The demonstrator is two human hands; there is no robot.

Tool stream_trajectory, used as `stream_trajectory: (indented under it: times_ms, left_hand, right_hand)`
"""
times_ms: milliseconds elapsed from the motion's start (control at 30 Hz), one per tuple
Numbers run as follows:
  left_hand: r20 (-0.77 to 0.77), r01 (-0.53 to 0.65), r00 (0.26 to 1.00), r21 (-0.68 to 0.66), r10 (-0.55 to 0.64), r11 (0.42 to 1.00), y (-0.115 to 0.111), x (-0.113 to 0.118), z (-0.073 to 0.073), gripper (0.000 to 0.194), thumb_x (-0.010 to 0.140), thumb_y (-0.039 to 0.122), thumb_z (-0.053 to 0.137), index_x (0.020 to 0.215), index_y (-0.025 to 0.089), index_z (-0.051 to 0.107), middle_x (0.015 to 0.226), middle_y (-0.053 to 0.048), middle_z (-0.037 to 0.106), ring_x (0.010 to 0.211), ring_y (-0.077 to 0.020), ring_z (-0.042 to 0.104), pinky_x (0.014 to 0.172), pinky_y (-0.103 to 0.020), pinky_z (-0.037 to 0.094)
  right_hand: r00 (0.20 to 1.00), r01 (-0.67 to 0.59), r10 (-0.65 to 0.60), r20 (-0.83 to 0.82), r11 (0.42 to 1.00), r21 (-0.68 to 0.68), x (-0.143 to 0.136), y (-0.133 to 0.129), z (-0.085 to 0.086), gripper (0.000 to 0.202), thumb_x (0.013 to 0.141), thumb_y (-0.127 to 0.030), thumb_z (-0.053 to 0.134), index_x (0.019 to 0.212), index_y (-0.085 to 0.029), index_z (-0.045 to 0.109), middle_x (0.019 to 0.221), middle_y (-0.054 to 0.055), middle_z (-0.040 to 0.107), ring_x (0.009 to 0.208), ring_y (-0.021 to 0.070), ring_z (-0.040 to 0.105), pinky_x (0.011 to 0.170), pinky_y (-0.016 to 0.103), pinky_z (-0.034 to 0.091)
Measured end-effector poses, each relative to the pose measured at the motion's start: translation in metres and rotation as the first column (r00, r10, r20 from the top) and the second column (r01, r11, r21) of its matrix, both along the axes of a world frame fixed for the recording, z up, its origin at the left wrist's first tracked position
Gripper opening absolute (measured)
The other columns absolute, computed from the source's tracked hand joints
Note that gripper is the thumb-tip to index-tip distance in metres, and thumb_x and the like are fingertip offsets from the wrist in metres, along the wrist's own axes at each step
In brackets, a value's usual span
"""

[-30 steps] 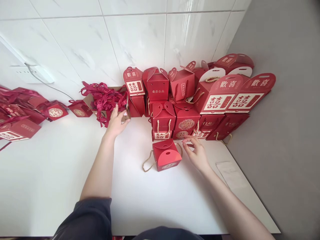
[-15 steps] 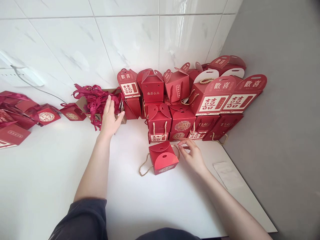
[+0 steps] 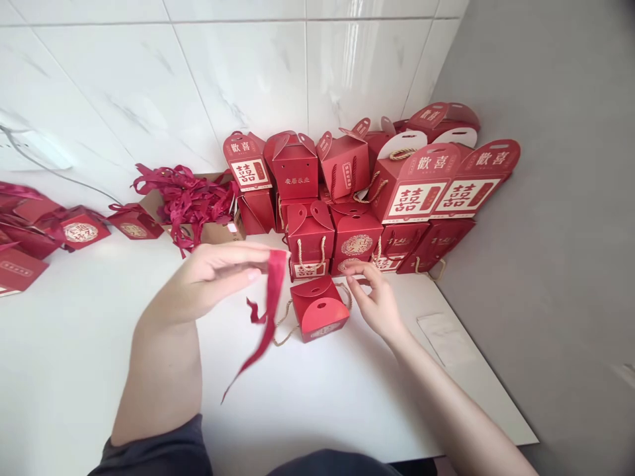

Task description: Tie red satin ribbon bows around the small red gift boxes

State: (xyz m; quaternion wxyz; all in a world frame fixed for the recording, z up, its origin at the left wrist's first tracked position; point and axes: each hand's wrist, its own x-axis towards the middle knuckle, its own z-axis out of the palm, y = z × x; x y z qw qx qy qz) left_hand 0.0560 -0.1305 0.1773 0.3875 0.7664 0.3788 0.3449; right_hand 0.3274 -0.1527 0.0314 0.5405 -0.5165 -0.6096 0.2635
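My left hand is over the table with a dark red ribbon pinched at its fingertips. The ribbon hangs down in front of a small red gift box, its loose tail trailing to the lower left. That box stands upright on the table, top flaps folded over, with a gold cord handle on either side. My right hand is beside the box's right cord, fingers curved and thumb slightly apart; nothing is plainly held. Behind the left hand, a cardboard box is heaped with red ribbons.
Stacked red gift boxes line the tiled back wall up to the grey side panel. More red boxes sit at the far left, near a cable. A flat, whitish packet lies on the white table at right.
My left hand has come away from the ribbon heap toward the near box, bringing out one red ribbon. My right hand has stayed beside the box. The view has shifted slightly.
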Motion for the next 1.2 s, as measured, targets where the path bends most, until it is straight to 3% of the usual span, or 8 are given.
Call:
stream_trajectory:
  times_ms: [200, 300, 400, 600, 800, 900, 1000, 1200]
  left_hand:
    - [-0.028, 0.172, 0.983, -0.208, -0.182, 0.963, 0.004, 0.030, -0.016, 0.021, 0.087, 0.028, 0.064, 0.103, 0.021, 0.075, 0.109, -0.008, 0.073, 0.098, -0.0222, 0.069, 0.085, -0.031, 0.058]
    - [0.014, 0.112, 0.994, -0.239, -0.112, 0.965, 0.001, 0.045, -0.027, 0.024, 0.081, 0.030, 0.070, 0.103, 0.019, 0.073, 0.098, -0.007, 0.074, 0.089, -0.0201, 0.070, 0.080, -0.030, 0.057]
    - [0.020, 0.073, 0.997, -0.230, -0.070, 0.970, -0.002, 0.051, -0.031, 0.025, 0.078, 0.031, 0.073, 0.099, 0.017, 0.068, 0.088, -0.005, 0.072, 0.082, -0.0177, 0.069, 0.077, -0.029, 0.056]
    - [0.009, 0.107, 0.994, -0.352, -0.111, 0.930, -0.002, 0.048, -0.026, 0.040, 0.074, 0.034, 0.077, 0.106, 0.019, 0.058, 0.075, -0.001, 0.071, 0.069, -0.0159, 0.068, 0.070, -0.029, 0.054]
    - [0.029, 0.191, 0.980, -0.435, -0.198, 0.880, 0.002, 0.051, -0.029, 0.021, 0.083, 0.035, 0.068, 0.087, 0.014, 0.072, 0.085, -0.008, 0.075, 0.077, -0.0178, 0.071, 0.073, -0.028, 0.056]
    - [0.017, 0.239, 0.967, -0.413, -0.254, 0.879, -0.001, 0.053, -0.029, 0.017, 0.083, 0.029, 0.068, 0.091, 0.015, 0.072, 0.088, -0.007, 0.075, 0.081, -0.0191, 0.071, 0.077, -0.029, 0.056]
    - [-0.019, 0.270, 0.951, -0.440, -0.310, 0.856, -0.006, 0.053, -0.027, 0.015, 0.085, 0.027, 0.063, 0.092, 0.016, 0.069, 0.072, -0.004, 0.071, 0.064, -0.0175, 0.070, 0.070, -0.031, 0.057]
    - [-0.139, 0.248, 0.936, -0.392, -0.323, 0.886, -0.010, 0.050, -0.023, 0.018, 0.086, 0.028, 0.059, 0.097, 0.018, 0.069, 0.074, -0.003, 0.067, 0.061, -0.0164, 0.067, 0.064, -0.029, 0.056]
  right_hand:
    - [0.923, -0.376, 0.368, -0.116, 0.925, -0.054, -0.015, -0.012, 0.089, 0.027, 0.097, -0.040, 0.045, 0.113, -0.026, 0.062, 0.106, 0.003, 0.067, 0.099, 0.0192, 0.064, 0.086, 0.034, 0.050]
    - [0.936, -0.352, 0.352, -0.023, 0.929, -0.118, -0.022, -0.017, 0.109, 0.032, 0.092, -0.044, 0.055, 0.119, -0.028, 0.056, 0.085, 0.000, 0.068, 0.077, 0.0174, 0.064, 0.067, 0.029, 0.049]
    - [0.945, -0.319, 0.327, 0.027, 0.935, -0.152, -0.025, -0.015, 0.107, 0.035, 0.084, -0.039, 0.067, 0.115, -0.027, 0.057, 0.070, -0.004, 0.061, 0.062, 0.0143, 0.057, 0.059, 0.026, 0.044]
    - [0.731, -0.619, 0.472, -0.493, 0.762, -0.190, -0.008, 0.000, 0.094, 0.028, 0.086, -0.038, 0.065, 0.109, -0.022, 0.058, 0.070, -0.003, 0.061, 0.060, 0.0123, 0.058, 0.061, 0.027, 0.049]
    - [0.604, -0.707, 0.432, -0.670, 0.679, -0.199, -0.001, 0.003, 0.093, 0.020, 0.086, -0.032, 0.068, 0.102, -0.022, 0.061, 0.059, -0.005, 0.060, 0.052, 0.0098, 0.057, 0.052, 0.022, 0.047]
    - [0.561, -0.696, 0.377, -0.737, 0.697, -0.173, -0.004, 0.005, 0.091, 0.017, 0.084, -0.031, 0.069, 0.098, -0.022, 0.065, 0.068, -0.002, 0.067, 0.058, 0.0119, 0.064, 0.057, 0.024, 0.053]
    - [0.581, -0.653, 0.352, -0.734, 0.740, -0.163, -0.004, 0.008, 0.089, 0.021, 0.085, -0.030, 0.068, 0.104, -0.023, 0.069, 0.101, 0.004, 0.074, 0.082, 0.0170, 0.072, 0.077, 0.032, 0.059]
    - [0.755, -0.515, 0.368, -0.543, 0.845, -0.144, -0.002, 0.007, 0.087, 0.027, 0.089, -0.028, 0.062, 0.114, -0.026, 0.069, 0.116, 0.004, 0.071, 0.100, 0.0198, 0.070, 0.092, 0.039, 0.056]
